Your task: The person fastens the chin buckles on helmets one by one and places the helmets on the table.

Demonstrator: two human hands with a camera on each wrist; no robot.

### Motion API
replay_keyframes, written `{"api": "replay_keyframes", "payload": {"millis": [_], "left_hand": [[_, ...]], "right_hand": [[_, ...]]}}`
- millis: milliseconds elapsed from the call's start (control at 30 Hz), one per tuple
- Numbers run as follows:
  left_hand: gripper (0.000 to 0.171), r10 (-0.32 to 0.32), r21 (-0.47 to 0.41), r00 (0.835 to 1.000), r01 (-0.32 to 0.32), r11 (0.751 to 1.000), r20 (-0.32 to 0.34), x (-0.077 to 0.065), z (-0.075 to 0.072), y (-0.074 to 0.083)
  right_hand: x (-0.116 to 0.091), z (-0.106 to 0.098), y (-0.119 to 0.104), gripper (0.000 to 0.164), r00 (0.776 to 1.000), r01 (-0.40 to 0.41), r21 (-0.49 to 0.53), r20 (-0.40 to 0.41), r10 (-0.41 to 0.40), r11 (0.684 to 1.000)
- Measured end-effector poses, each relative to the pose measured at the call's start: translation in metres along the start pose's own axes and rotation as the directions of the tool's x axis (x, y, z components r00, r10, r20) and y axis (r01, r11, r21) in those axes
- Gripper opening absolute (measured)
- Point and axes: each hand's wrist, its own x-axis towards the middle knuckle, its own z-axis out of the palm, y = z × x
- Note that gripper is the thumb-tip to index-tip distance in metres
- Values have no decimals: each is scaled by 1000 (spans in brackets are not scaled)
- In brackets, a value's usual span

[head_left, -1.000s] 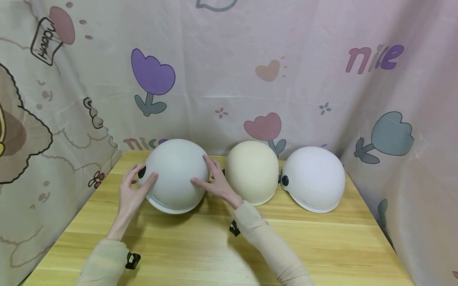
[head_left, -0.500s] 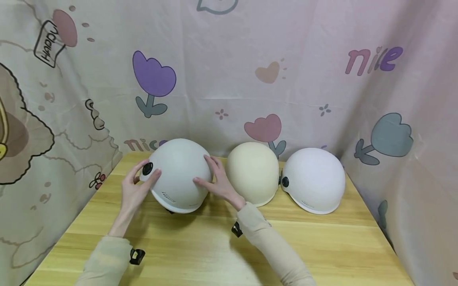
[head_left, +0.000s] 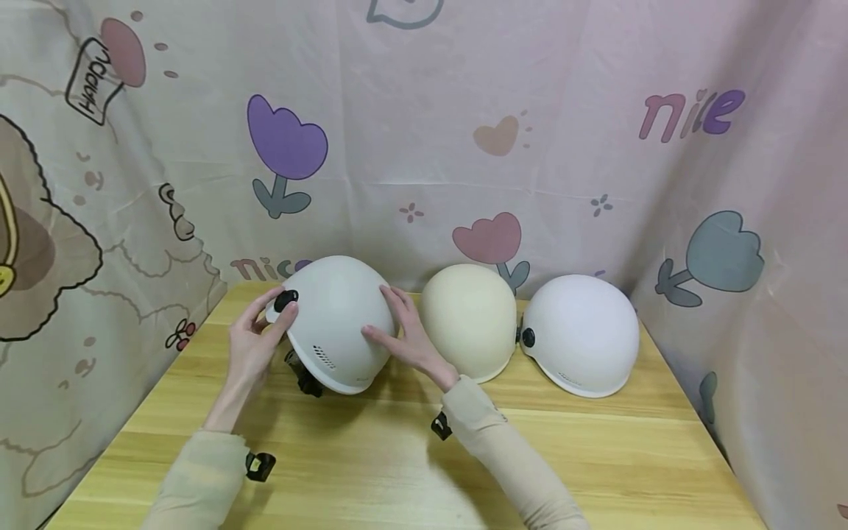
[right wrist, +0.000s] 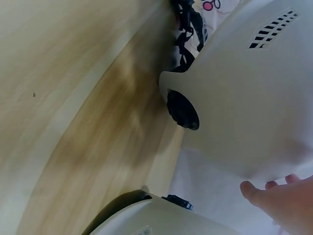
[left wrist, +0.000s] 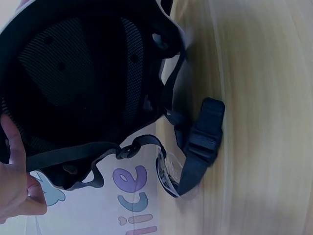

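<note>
A light grey-white helmet (head_left: pixel 341 324) at the left of the row tips up on its left side. My left hand (head_left: pixel 250 350) grips its left edge beside the black round fitting (head_left: pixel 286 300), thumb on the outside. In the left wrist view the dark padded inside of the helmet (left wrist: pixel 88 73) faces the camera, and a black strap with a buckle (left wrist: pixel 203 144) hangs down at the table. My right hand (head_left: pixel 416 344) touches the right side of the shell with spread, fairly straight fingers; in the right wrist view its fingertips meet the smooth outer surface.
A cream helmet (head_left: pixel 467 324) stands just right of the held one, and a white helmet (head_left: pixel 581 335) beyond it. All are near the back edge of the wooden table (head_left: pixel 371 456). A printed cloth (head_left: pixel 397 132) hangs close behind and along both sides.
The helmet's left side has risen and turned to the right, bringing the vents and hanging black strap into sight. My left hand has moved slightly right with it; my right hand has shifted only a little.
</note>
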Motion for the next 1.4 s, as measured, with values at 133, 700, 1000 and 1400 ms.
{"api": "replay_keyframes", "payload": {"millis": [133, 700, 1000, 1400], "left_hand": [[46, 40, -11, 999, -40, 999, 9, 0, 4, 1], [56, 75, -281, 974, -12, 960, 212, 1, 8, 5], [53, 126, -218, 960, -71, 973, 251, 0, 17, 1], [42, 116, -29, 961, -113, 993, 252, 0, 8, -18]], "right_hand": [[-1, -1, -3, 101, 1000, 0, 2, -4, 0, 1000], [1, -3, -8, 100, 995, 78, -4, -54, -78, 997], [2, -6, -8, 94, 993, 80, -25, -80, -82, 996], [4, -5, -5, 85, 978, 118, 21, -175, -112, 993]]}}
